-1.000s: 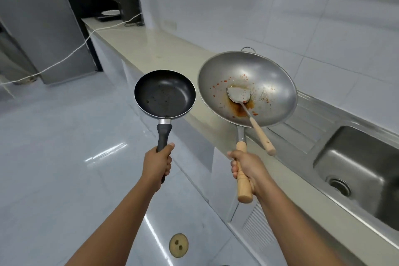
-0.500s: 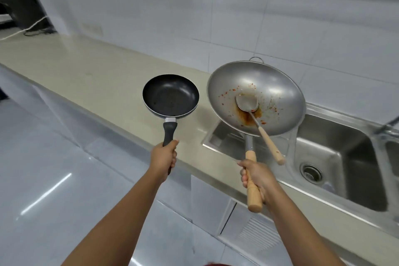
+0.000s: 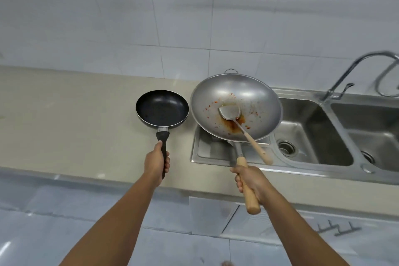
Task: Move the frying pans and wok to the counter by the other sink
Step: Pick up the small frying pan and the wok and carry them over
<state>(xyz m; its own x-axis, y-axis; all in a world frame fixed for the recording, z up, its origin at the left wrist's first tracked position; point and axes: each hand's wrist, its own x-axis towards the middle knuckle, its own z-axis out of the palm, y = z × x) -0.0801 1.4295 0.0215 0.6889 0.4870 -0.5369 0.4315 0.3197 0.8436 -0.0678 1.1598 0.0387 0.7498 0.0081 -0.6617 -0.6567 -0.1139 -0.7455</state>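
Within curled fingers (image 3: 166, 163), pan handle (image 3: 163, 142)

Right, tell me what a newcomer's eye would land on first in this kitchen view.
First the big steel wok, smeared with reddish sauce and carrying a spatula, held by the right hand over the sink's drainboard. Next the small black frying pan beside it, gripped by the left hand above the beige counter. Then the double sink and faucet at right.
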